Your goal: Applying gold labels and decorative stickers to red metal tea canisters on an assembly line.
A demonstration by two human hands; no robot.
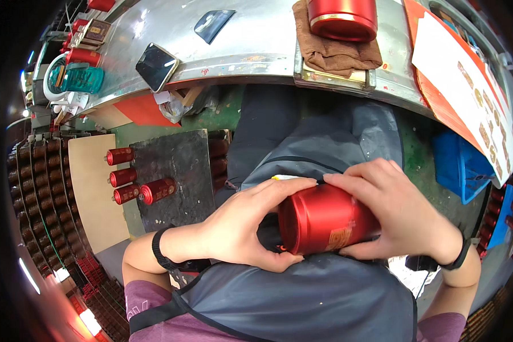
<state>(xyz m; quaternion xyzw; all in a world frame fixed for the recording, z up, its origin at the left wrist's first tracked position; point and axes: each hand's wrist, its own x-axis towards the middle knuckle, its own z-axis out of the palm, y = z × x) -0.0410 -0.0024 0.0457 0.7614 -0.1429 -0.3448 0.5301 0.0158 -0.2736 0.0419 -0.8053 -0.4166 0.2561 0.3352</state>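
A glossy red canister [330, 219] with a small gold decal lies on its side above my lap, over a dark apron [302, 299]. My left hand [242, 225] curves round its left end, thumb and fingers against the rim. Across the other end, my right hand [390, 211] wraps it with the fingers on top and the thumb underneath. The canister's right end is hidden by that hand. Part of the canister's underside cannot be seen.
Ahead on the metal workbench [256, 45], another red canister [343, 20] stands on a folded brown cloth [330, 51]. A phone [157, 66] lies left, decal sheets [461, 85] right. Small red canisters [157, 191] sit on a dark board [176, 154]. A blue crate [461, 165] is at right.
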